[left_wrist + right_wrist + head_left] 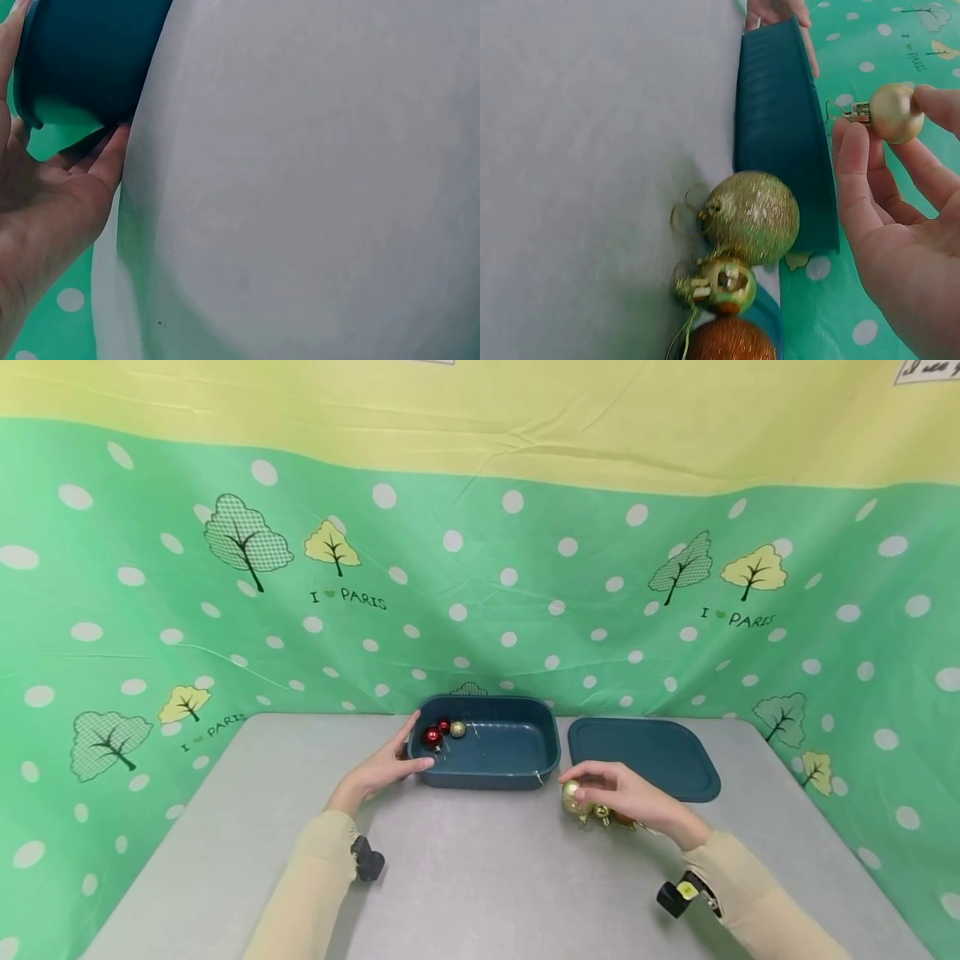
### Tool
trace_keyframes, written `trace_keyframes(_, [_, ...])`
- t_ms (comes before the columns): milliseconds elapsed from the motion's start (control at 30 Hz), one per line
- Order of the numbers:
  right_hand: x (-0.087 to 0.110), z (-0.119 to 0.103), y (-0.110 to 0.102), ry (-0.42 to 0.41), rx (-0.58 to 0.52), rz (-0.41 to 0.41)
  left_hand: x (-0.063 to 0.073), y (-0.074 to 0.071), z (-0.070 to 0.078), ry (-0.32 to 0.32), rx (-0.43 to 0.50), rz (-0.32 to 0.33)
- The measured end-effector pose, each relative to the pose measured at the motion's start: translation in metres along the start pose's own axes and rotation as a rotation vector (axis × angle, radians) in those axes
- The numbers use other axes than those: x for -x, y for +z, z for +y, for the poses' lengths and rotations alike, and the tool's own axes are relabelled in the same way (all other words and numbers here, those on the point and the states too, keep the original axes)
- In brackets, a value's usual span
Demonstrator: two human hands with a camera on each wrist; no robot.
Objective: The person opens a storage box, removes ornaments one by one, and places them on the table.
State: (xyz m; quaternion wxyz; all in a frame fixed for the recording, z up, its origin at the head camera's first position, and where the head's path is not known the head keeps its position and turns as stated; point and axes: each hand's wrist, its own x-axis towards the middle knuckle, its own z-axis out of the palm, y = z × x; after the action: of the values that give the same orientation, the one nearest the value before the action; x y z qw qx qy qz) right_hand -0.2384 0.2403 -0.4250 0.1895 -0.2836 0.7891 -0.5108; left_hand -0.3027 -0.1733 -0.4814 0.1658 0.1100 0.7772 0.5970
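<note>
A dark blue rectangular container stands on the table, with two red baubles and a small gold bauble at its left end. My left hand holds that end, thumb along the front and fingers around the side; in the left wrist view the fingertips lie at its lower edge. My right hand pinches a small matte gold bauble with a metal cap and wire loop. Below this hand lie a glittery gold bauble, a shiny gold one and an orange-brown one.
A dark blue lid lies flat right of the container, behind the right hand. The grey table ends at a green and yellow cloth backdrop close behind the container. Black wrist cameras are strapped to both sleeves.
</note>
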Motion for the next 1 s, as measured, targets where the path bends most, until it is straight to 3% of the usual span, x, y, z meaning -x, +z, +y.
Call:
trace_keyframes(633, [0.04, 0.012, -0.01, 0.045, -0.065, 0.017, 0.003, 0.002, 0.004, -0.009, 0.003, 0.012])
trace_keyframes(833, [0.054, 0.013, -0.022, 0.002, -0.039, 0.036, 0.002, 0.002, 0.004, -0.007, 0.005, 0.012])
trace_keyframes(1000, [0.069, 0.013, -0.035, 0.034, -0.006, 0.074, 0.002, 0.002, 0.002, -0.006, 0.018, 0.006])
